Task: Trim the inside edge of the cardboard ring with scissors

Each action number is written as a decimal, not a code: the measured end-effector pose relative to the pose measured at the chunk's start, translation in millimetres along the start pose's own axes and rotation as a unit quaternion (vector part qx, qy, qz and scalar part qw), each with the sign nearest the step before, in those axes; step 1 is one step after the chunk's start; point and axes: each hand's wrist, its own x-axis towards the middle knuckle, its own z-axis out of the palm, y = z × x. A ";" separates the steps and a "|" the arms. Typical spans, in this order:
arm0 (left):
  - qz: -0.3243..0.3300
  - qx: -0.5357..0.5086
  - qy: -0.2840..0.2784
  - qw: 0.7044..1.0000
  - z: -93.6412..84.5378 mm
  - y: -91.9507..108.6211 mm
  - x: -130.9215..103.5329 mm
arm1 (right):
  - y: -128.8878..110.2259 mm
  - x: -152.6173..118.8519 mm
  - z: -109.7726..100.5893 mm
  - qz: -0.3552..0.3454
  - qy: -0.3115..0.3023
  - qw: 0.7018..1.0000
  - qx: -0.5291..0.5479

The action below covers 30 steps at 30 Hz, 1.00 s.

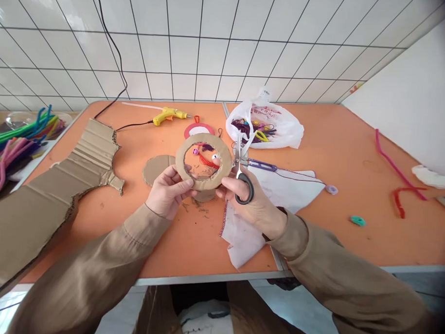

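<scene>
A cardboard ring [181, 161] is held up above the orange table between both hands. My left hand [168, 193] pinches its lower left rim between thumb and fingers. My right hand [259, 203] grips the lower right rim and also carries scissors [245, 189] with black handles, blades pointing up and away. Through the ring's opening I see red thread [207, 160] and small bells. Behind the ring lie a cardboard disc [153, 168] and a red-rimmed round piece [199, 130] with a pale middle. Small cardboard scraps lie on the table below the ring.
A yellow glue gun [170, 116] lies at the back, its cord running left. Torn cardboard [42, 204] covers the left side. A white plastic bag [289, 128] holds threads. White cloth [291, 186] lies under my right hand; pipe cleaners [394, 163] lie at right.
</scene>
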 end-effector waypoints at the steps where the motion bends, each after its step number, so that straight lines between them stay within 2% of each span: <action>1: -0.012 0.002 -0.006 1.000 0.1 0.6 -0.1 | -1.1 0.4 -0.1 -0.001 0.007 1.000 -0.002; 7: -0.062 0.047 -0.083 0.993 -3.1 5.7 -0.5 | -9.2 0.5 -1.9 -0.001 0.027 1.000 0.010; 10: -0.049 0.060 -0.123 0.989 -5.5 7.0 -2.4 | -12.1 0.3 -1.7 0.012 0.030 0.999 0.000; 13: -0.026 0.054 -0.139 0.989 -6.3 7.3 -6.1 | -12.9 0.8 -1.5 0.011 0.024 1.000 -0.012; 17: -0.006 0.054 -0.102 0.993 -6.4 7.1 -9.6 | -10.4 1.8 -5.2 0.003 0.040 0.999 -0.026; 22: 0.017 0.065 -0.065 0.996 -8.0 9.2 -7.0 | -9.3 2.9 -11.5 -0.077 0.052 0.992 -0.084; 28: -0.022 0.091 -0.008 0.996 -9.2 7.4 -3.4 | -11.3 2.4 -12.1 -0.123 0.080 0.982 -0.115; 30: -0.039 0.104 -0.014 0.994 -10.3 5.6 -2.0 | -10.1 2.4 -13.1 -0.137 0.095 0.979 -0.116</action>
